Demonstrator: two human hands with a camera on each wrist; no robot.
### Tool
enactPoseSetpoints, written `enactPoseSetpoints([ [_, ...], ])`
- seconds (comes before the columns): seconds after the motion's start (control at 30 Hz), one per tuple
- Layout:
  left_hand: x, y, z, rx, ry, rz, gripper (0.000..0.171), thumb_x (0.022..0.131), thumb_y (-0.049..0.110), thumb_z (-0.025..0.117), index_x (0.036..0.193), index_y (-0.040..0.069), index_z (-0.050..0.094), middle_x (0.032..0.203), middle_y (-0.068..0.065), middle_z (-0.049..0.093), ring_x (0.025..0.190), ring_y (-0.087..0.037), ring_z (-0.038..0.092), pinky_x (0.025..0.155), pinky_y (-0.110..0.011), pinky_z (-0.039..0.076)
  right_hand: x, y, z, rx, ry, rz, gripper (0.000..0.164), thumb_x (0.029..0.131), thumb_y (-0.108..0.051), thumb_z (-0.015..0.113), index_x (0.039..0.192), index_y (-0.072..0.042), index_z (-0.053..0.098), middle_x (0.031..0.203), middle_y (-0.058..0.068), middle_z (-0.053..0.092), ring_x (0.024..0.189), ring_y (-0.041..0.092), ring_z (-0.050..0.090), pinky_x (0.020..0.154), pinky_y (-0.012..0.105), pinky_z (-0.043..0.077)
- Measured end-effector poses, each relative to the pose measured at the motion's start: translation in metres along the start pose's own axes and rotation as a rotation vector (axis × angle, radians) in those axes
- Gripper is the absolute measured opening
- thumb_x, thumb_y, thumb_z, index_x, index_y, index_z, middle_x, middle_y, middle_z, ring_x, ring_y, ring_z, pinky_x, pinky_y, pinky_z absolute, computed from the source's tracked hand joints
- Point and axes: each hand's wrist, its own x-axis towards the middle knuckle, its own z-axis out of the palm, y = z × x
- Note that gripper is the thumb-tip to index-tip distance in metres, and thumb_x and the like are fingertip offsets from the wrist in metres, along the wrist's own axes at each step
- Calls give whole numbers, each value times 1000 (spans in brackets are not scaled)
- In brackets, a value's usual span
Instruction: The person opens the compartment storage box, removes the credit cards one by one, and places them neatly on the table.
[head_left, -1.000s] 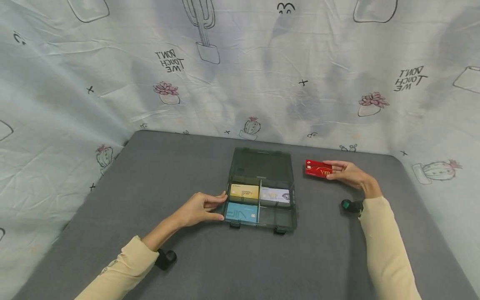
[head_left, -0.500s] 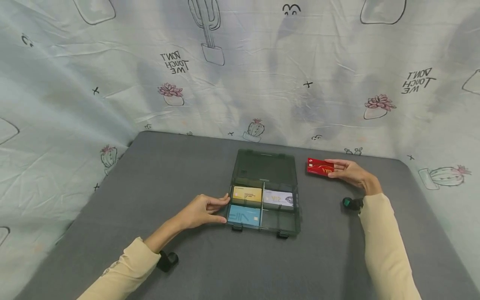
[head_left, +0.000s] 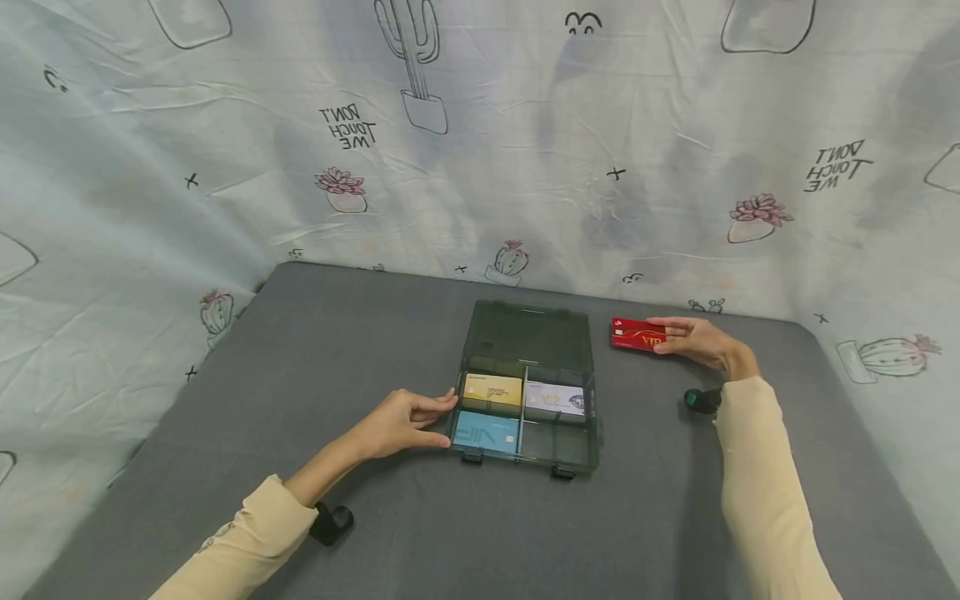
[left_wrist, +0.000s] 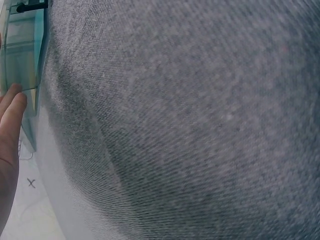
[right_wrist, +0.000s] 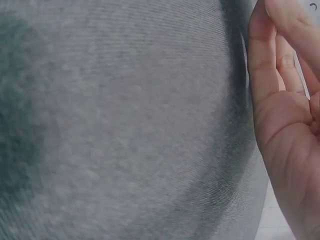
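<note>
A translucent dark green plastic case (head_left: 555, 446) lies on the table with its lid folded back. Its compartments hold a gold card (head_left: 492, 389), a white VIP card (head_left: 553, 398) and a blue VIP card (head_left: 486, 432); the front right one holds no card. My left hand (head_left: 401, 425) touches the case's left side with fairly straight fingers (left_wrist: 17, 107), thumb by the front corner. To the right of the lid, my right hand (head_left: 701, 343) pinches a red VIP card (head_left: 633, 333) by its right end. In the right wrist view that card is hidden.
The grey cloth-covered table (head_left: 360, 333) ends at a pale curtain (head_left: 480, 150) printed with cacti, at the back and sides. A black wrist device (head_left: 330, 525) sits under the left sleeve, another dark wrist device (head_left: 702, 401) by the right one.
The head view has shifted slightly, so the whole scene sits a little differently. Relative to the table, both hands, the case and the red card stay nearly where they were.
</note>
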Motion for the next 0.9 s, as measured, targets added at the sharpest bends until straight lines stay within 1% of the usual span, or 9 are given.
enactPoseSetpoints([
  [0.1,1,1,0,2,-1,-2,62,78,12,79,132,-2,54,144,-18,40,127,-28,47,94,-27,50,0,-3,-2,-32,5,39,75,86,-11,73,148,1,33,153,19,27,110,-2,46,86,14,49],
  [0.2,2,2,0,4,-5,-2,62,78,12,79,132,-2,54,145,-18,39,127,-28,47,94,-26,50,0,-6,-3,-49,8,63,76,87,-12,73,148,1,31,153,20,26,117,6,43,86,14,49],
  [0.33,3,3,0,0,-2,-5,62,77,12,79,132,-3,54,144,-19,39,127,-29,47,94,-27,50,0,-9,-4,-73,6,71,75,87,-13,73,149,0,32,154,20,25,133,23,34,98,26,47],
  [0.4,3,4,0,-8,0,-13,62,77,11,80,132,-3,55,144,-19,39,127,-29,47,94,-27,50,1,-10,-3,-82,2,71,75,87,-14,73,148,0,33,155,21,23,137,29,29,104,33,44],
  [0.47,2,3,-1,-13,0,-12,62,77,11,79,132,-3,55,144,-19,39,127,-29,47,94,-27,50,1,-11,-2,-102,-7,60,75,87,-15,73,148,1,32,154,24,23,136,30,30,106,37,41],
  [0.6,1,2,0,-24,-6,-12,61,78,11,79,132,-3,54,144,-18,39,127,-28,47,94,-27,50,1,-11,0,-115,8,79,74,86,-14,74,147,1,35,149,25,32,129,26,40,104,38,44],
  [0.7,1,1,0,-24,-6,-8,61,78,11,79,132,-3,54,144,-19,39,127,-29,47,94,-27,50,1,-11,-1,-137,14,98,76,84,-16,76,147,0,36,150,24,31,130,29,36,107,44,39],
  [0.8,0,2,0,-22,-3,-9,61,78,11,79,132,-3,54,144,-19,39,127,-28,47,94,-27,50,1,-12,-2,-147,3,96,77,84,-17,76,147,0,36,151,25,26,134,36,28,112,54,28],
  [0.9,0,2,0,-12,-5,1,61,79,11,78,132,-4,54,144,-20,39,127,-30,47,94,-27,50,2,-12,-2,-160,15,104,77,83,-19,77,146,-1,37,150,25,26,134,38,26,112,57,25],
])
